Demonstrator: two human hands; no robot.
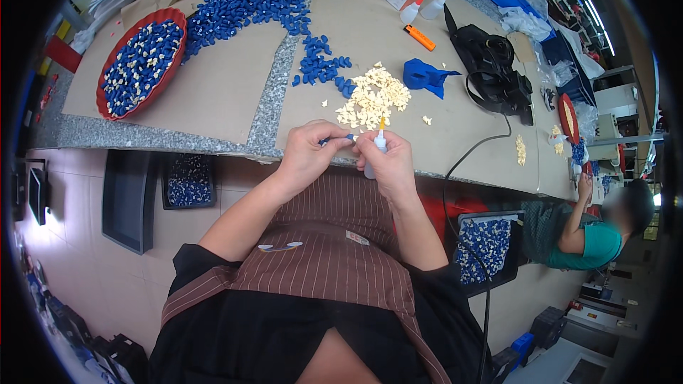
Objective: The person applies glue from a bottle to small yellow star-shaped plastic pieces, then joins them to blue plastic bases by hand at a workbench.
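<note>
At the table's near edge, my left hand (304, 153) pinches a small blue piece (349, 136) between thumb and fingers. Close beside it on the right, my right hand (395, 165) is closed around a small white squeeze bottle (380, 142), its yellow tip pointing up and away from me. My right thumb and fingertip come close to the blue piece; whether they touch it I cannot tell. Just beyond both hands lies a heap of small cream pieces (376, 92). Loose blue pieces (245, 7) spread from there toward the far left.
A red bowl (183, 41) of mixed blue and cream pieces stands at left. Farther right lie a blue cloth-like scrap (425, 78), an orange lighter (420, 38) and a black strapped device (487, 64) with a cable. Trays sit below the table. Another person (590, 238) works at right.
</note>
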